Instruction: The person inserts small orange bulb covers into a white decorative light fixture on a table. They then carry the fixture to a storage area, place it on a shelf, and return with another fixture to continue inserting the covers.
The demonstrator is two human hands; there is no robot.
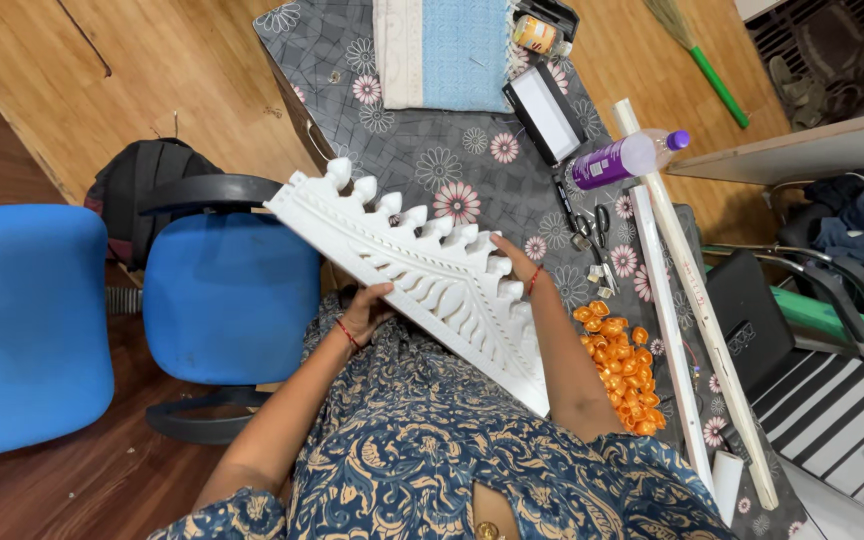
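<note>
From the head camera, a long white carved panel with a scalloped, pointed edge (422,275) slants across the person's lap, its upper end jutting past the edge of the grey floral-clothed table (432,150) toward a blue office chair (227,295). Just beside its lower end lies a heap of small orange flowers (622,365). The left hand (364,312) cups the panel's underside, fingers curled. The right hand (514,258) grips the scalloped edge, wrist bent.

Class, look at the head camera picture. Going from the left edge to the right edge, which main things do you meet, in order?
Large blue chair → black backpack → second blue chair → left hand → right hand → orange pieces → white strips → dark clothes.
</note>
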